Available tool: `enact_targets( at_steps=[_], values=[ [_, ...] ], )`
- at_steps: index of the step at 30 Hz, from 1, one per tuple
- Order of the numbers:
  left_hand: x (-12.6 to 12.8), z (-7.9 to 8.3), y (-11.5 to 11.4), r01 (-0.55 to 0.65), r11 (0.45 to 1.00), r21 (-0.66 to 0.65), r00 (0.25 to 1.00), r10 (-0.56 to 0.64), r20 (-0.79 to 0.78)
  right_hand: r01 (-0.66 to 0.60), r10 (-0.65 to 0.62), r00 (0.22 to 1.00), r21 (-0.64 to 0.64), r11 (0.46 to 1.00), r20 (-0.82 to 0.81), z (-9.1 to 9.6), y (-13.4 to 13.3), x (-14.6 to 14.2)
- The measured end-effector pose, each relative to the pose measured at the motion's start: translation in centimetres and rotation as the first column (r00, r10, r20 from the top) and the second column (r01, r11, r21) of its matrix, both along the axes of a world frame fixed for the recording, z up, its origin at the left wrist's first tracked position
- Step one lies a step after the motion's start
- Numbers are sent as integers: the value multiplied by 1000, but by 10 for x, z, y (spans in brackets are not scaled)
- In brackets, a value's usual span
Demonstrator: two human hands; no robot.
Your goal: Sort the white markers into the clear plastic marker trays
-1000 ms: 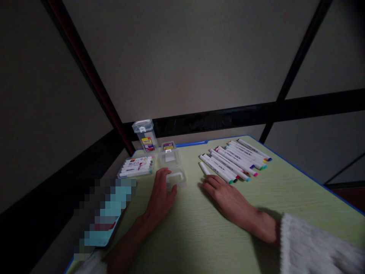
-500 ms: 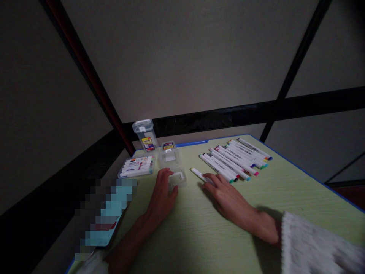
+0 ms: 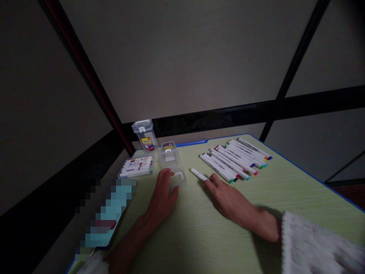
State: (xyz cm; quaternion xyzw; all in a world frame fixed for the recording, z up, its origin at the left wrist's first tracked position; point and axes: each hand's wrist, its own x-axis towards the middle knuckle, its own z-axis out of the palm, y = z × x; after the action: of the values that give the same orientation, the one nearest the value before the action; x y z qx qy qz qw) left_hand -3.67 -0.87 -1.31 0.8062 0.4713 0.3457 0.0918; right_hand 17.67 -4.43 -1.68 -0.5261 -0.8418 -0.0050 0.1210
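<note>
My left hand [image 3: 165, 190] curves its fingers and thumb around the left end of a clear plastic case's near part [image 3: 180, 176], which lies on the table. The case's other clear part [image 3: 170, 158], with a coloured label, is just behind it. With its fingers bent, my right hand [image 3: 225, 196] grips the near end of a white marker [image 3: 197, 174]; the marker's yellowish tip end points away to the left. To the right of that marker, a row of white markers [image 3: 230, 163] with coloured ends lies slanted on the table.
A tall clear container [image 3: 146, 137] with a yellow label stands at the back left. In front of it lies a flat clear case of markers [image 3: 137, 166]. A partly pixelated, light-blue object [image 3: 114, 213] rests at the left edge. Behind the blue-edged table [image 3: 199, 236] rises a panelled wall [image 3: 194, 57].
My right hand's fingers have drawn back and curled in, so more of the single marker shows. My left hand and the case have hardly moved.
</note>
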Motion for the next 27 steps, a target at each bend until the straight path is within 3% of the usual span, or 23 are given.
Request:
enact_targets(
  at_steps=[14, 22, 27],
  values=[
    [-1, 0, 0, -5, 1000, 24, 1000, 5, -5, 6, -6, 999, -11, 1000, -52, -5, 1, 3],
    [-1, 0, 0, 12, 998, 55, 1000, -13, 18, 22, -23, 1000, -88, 996, -17, 4, -4, -2],
    [-2, -3, 2, -2, 998, 61, 999, -1, 45, -10, 9, 1000, -61, 998, -21, 9, -7, -5]
  ],
)
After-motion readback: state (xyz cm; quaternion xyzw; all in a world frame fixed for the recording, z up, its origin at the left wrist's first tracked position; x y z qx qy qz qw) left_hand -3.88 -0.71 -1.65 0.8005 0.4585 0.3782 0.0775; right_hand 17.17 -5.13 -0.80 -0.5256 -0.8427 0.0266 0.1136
